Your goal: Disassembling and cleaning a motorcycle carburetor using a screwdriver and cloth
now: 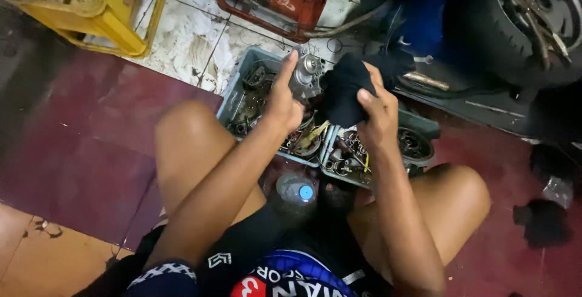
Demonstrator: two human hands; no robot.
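A seated person holds a metal part and a black rag above two trays of spares at the centre of the frame.

The left hand has its grip closed around the silver part's left side, thumb pointing up, the part standing roughly upright just above the grey tray. The right hand pinches the rag, fingers pressed into the cloth, which bunches immediately right of the part and appears to touch it. Both hands sit level, the rag hand no farther off than the other. A second tray lies lower right of the first. A bottle stands between the knees; a yellow crate fills the upper left, a wheel the upper right.
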